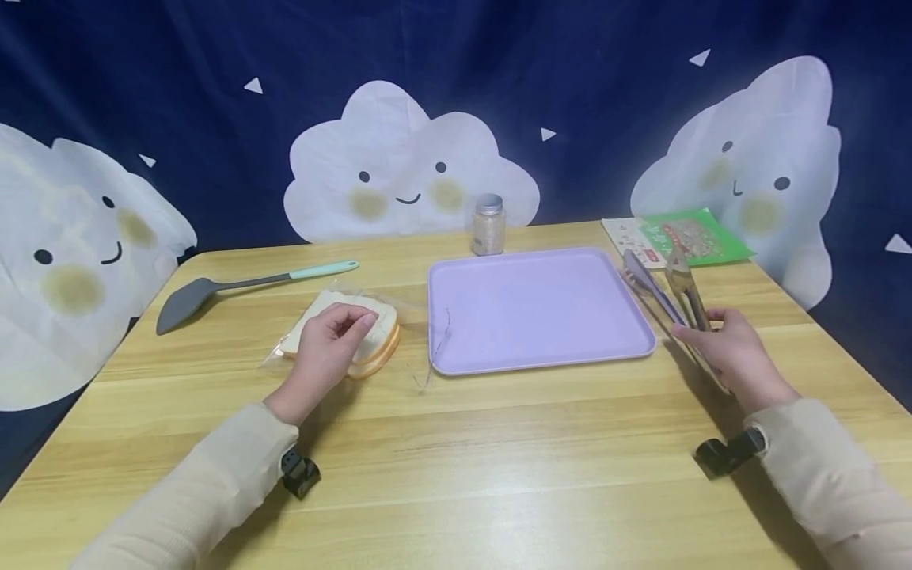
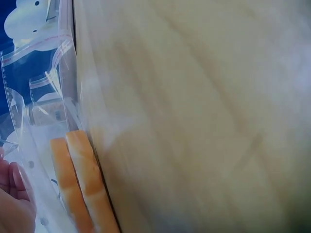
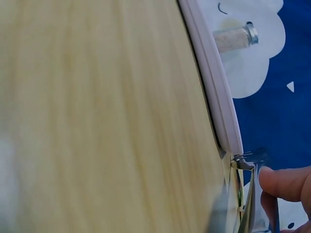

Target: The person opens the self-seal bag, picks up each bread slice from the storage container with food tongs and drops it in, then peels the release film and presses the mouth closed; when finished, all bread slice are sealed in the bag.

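Observation:
Thumb and fingers of the left hand [image 1: 324,352] pinch the clear plastic bag [image 2: 46,80] above stacked bread slices [image 1: 374,356]. Two brown crusts [image 2: 85,170] show side by side in the left wrist view, where the hand [image 2: 14,199] is partly cut off at the left edge. At the right, metal tongs [image 1: 691,299] are gripped by the right hand [image 1: 737,356], their arms spread and tips pointing away, beside the tray's right edge. Thumb and finger of that hand [image 3: 289,191] lie on the metal in the right wrist view.
A lilac tray [image 1: 534,313] lies mid-table, with a lidded jar [image 1: 488,226] behind it. The bag's clear film reaches over its left edge. A grey spatula with a mint handle [image 1: 324,270] lies at the back left, a green-and-white packet [image 1: 684,237] at the back right.

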A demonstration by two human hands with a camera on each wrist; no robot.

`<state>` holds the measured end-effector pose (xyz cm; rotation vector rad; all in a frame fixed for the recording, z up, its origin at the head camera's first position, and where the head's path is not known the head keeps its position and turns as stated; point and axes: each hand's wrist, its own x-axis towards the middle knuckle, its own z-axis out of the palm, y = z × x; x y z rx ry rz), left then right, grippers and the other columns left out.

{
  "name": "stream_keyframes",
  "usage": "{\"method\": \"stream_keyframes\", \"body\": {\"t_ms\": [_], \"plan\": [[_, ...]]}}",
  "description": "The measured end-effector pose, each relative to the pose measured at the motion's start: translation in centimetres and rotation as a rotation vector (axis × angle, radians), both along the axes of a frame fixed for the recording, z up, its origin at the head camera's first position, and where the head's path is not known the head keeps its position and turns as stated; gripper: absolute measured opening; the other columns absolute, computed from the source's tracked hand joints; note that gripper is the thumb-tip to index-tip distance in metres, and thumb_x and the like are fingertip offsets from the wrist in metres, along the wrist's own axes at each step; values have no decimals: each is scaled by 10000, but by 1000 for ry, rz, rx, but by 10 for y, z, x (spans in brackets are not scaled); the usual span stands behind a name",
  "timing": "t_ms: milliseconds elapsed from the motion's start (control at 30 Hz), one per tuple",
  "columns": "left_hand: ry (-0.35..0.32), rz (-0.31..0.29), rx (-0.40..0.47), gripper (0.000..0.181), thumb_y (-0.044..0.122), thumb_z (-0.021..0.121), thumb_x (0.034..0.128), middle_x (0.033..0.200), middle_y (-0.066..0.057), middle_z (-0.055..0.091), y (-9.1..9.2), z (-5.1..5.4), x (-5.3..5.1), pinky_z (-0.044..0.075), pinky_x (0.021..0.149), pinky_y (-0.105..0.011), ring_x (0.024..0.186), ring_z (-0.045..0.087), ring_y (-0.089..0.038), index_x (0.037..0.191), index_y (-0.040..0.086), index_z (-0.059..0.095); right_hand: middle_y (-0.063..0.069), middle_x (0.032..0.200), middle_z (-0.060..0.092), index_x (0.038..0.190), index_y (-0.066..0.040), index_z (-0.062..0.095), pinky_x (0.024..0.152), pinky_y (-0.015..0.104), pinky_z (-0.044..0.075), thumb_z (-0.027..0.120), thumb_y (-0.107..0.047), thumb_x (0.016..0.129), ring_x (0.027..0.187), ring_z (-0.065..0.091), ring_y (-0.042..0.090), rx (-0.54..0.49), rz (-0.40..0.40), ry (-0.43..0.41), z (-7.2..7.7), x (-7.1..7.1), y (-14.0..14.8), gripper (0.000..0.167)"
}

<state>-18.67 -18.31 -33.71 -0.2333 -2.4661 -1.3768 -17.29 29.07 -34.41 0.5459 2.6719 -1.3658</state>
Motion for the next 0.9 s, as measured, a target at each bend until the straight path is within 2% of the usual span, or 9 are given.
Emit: {"method": "stream_keyframes", "body": {"t_ms": [133,233,333,433,533,633,767,833,900], "plan": [[28,-18,3,157,107,611,893,890,-143,641,-1,3,-3,412,646,-131,731,488,-52,902,-36,677,381,1320,262,1413,112,74,786,454,417,514,-501,884,1058,386,417,-2,-5,1,4,2,0,922],[59,-16,7,169,119,611,894,870,-97,634,-3,10,-6,414,639,-130,721,489,-33,905,-36,676,383,1327,262,1415,114,83,813,459,388,474,-504,897,1095,360,432,27,-32,62,11,5,-1,896],[110,-13,-11,183,132,606,897,845,-62,621,-4,22,-12,408,624,-135,701,484,-36,912,-37,677,293,1187,358,1414,97,144,740,374,367,465,-463,912,1001,386,363,55,-54,158,21,6,-6,818],[157,-33,-84,191,145,602,901,848,-87,624,-3,38,-21,413,656,-180,724,494,-85,924,-29,678,152,1096,390,1412,69,205,704,284,350,489,-422,912,928,395,243,58,-72,236,33,2,-16,757],[144,-106,-210,188,148,594,906,918,-130,650,3,56,-34,457,735,-272,808,548,-167,960,-11,679,73,1067,408,1406,51,255,681,201,372,520,-353,912,871,411,127,0,-70,291,43,-5,-31,691],[84,-243,-414,184,125,581,911,993,-146,655,12,72,-53,484,818,-369,909,586,-235,1009,0,673,78,1085,449,1382,46,319,707,167,388,545,-323,908,873,432,81,-49,-41,328,48,-13,-49,642],[84,-455,-690,148,47,590,888,972,-159,662,24,88,-78,483,846,-403,921,599,-282,990,-16,678,220,1236,482,1370,20,363,901,346,413,539,-319,924,1070,478,256,-73,52,330,50,-22,-75,587],[89,-505,-764,131,28,601,875,959,-153,674,30,93,-86,479,855,-398,917,610,-280,965,-15,687,255,1320,447,1369,15,373,981,454,377,526,-289,936,1181,439,344,-106,109,329,49,-27,-89,551],[78,-526,-782,126,17,601,872,950,-150,681,34,95,-90,482,853,-394,910,616,-275,954,-15,692,254,1340,444,1348,23,402,1021,496,338,527,-241,939,1224,420,370,-141,157,340,48,-31,-103,503]]}}
